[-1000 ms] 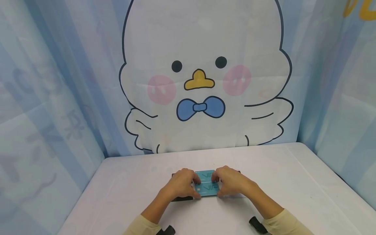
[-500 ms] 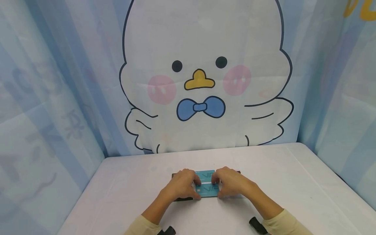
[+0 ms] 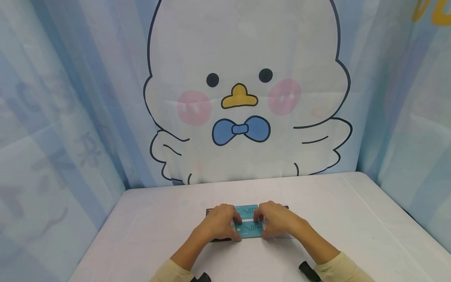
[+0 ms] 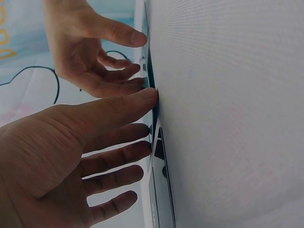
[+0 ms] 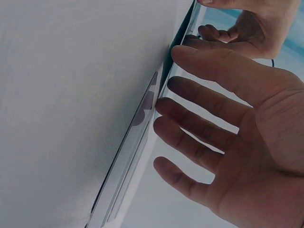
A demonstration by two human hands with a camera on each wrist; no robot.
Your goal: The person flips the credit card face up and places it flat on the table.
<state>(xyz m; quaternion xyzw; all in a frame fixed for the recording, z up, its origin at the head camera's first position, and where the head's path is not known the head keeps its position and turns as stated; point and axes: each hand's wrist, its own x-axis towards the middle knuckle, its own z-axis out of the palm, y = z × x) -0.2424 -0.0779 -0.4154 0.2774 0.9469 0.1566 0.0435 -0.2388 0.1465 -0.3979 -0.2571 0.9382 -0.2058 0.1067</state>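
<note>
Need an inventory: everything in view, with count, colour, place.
table: 1, white, lower half of head view
cards: 2, teal, mid-table, one in front of the other
flat pieces: count unclear, dark and pale, either side of the cards, mostly hidden
backdrop: 1, pale blue, behind table
bird: 1, white, printed on backdrop
lettering: 2 characters, cut off, yellow, upper right
sleeves: 2, cream, bottom
wrist devices: 2, black, by the sleeves
hands: 2, bare, fingertips at the nearer card
</note>
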